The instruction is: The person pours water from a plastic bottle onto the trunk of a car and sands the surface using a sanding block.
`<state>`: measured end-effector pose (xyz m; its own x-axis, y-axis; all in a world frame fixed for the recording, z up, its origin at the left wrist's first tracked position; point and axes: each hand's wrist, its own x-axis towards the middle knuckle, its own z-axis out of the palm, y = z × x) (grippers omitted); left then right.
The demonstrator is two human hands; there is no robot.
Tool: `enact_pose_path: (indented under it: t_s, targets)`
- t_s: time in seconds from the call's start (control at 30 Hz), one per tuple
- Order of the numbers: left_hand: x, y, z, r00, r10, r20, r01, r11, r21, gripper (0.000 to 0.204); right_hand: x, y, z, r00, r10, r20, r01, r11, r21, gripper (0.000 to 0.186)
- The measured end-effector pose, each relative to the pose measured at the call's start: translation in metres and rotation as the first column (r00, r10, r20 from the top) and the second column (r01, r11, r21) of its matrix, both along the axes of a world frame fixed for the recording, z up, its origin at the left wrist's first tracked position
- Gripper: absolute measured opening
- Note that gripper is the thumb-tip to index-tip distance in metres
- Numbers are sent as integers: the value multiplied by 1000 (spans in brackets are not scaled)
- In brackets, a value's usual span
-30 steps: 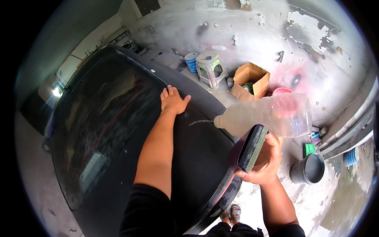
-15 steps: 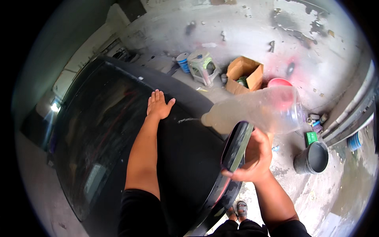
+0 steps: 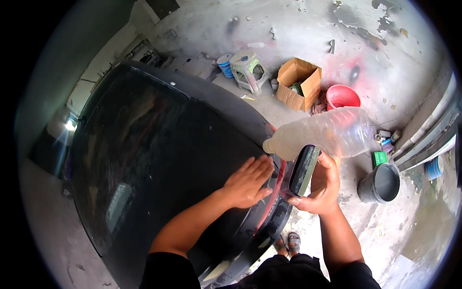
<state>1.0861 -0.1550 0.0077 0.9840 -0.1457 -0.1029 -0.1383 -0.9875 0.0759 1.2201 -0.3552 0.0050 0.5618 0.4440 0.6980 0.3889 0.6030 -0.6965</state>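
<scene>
My left hand (image 3: pixel 249 183) lies flat with its fingers stretched out on the matte black rear panel (image 3: pixel 211 144) of a car, close to the panel's right edge. In my right hand (image 3: pixel 323 190) are two things, a block (image 3: pixel 304 171) with a dark face and a greenish side, which looks like a sanding block, and a large clear plastic bottle (image 3: pixel 327 132). The bottle lies nearly level, its neck (image 3: pixel 271 146) pointing left above the car's edge. Some fingers of this hand are hidden behind the block and bottle.
A dark windshield-like glass (image 3: pixel 130 125) slopes away on the left. By the wall stand a plastic stool (image 3: pixel 249 70), a cardboard box (image 3: pixel 299 84) and a red basin (image 3: pixel 343 96). A dark bucket (image 3: pixel 380 183) is on the floor at the right, near a green box (image 3: pixel 379 158).
My left hand has slid right and nearer across the panel. My right hand has shifted slightly right with the bottle and block. The water stream from the bottle's mouth no longer shows.
</scene>
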Motion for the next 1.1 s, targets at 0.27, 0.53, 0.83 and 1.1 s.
enact_pose_path:
  t_s: [0.27,0.53,0.83,1.1]
  targets:
    - [-87,73,5,725,660,194,-688,708,162,77,-9,-41,6,989,8,147,7,995,-104,106]
    - [13,-33,-12,875,479,68,-484,861,156,70,-40,-47,9,986,165,26,-165,986,-32,100]
    - [-252,-63,-13,284,943,175,-959,283,32,80,-77,-45,20,927,374,17,-374,927,22,104]
    - [-565,-96,-24,-644,759,101,-762,-648,13,91,-128,-27,25,851,524,44,-525,851,26,98]
